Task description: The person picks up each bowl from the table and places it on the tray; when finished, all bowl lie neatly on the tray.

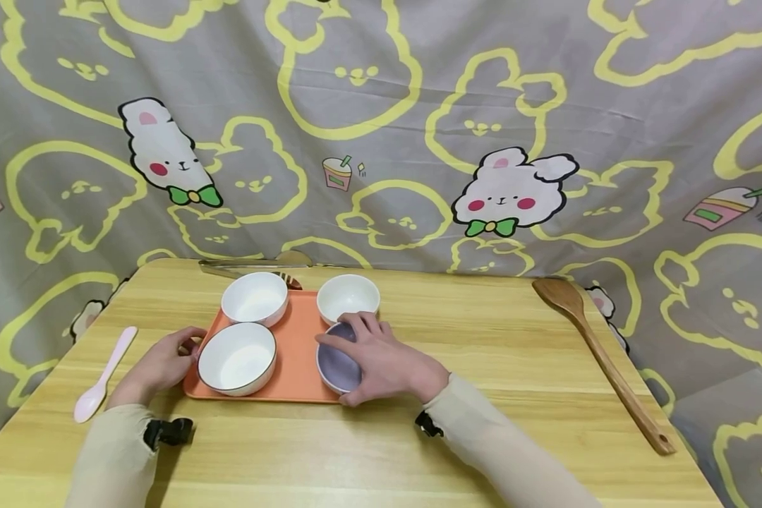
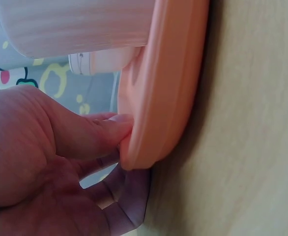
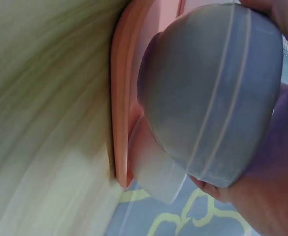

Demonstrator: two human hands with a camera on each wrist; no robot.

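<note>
An orange tray (image 1: 297, 346) lies on the wooden table with bowls at its corners. My left hand (image 1: 165, 363) pinches its left rim (image 2: 139, 142), thumb inside the edge and fingers at the outer side. My right hand (image 1: 387, 360) grips a purple-grey bowl (image 1: 336, 367) over the tray's front right corner, fingers and thumb spread round its rim. The right wrist view shows that bowl tilted; whether its foot touches the tray I cannot tell. A dark-rimmed white bowl (image 1: 238, 360) stands front left, another white bowl (image 1: 254, 298) back left, and a third white bowl (image 1: 347, 293) back right.
A pink spoon (image 1: 104, 381) lies left of my left hand. Far to the right rests a long wooden spatula (image 1: 609, 367). Metal tongs (image 1: 254, 264) and other partly hidden utensils lie behind the tray, near the patterned curtain (image 1: 394, 141) at the table's back edge.
</note>
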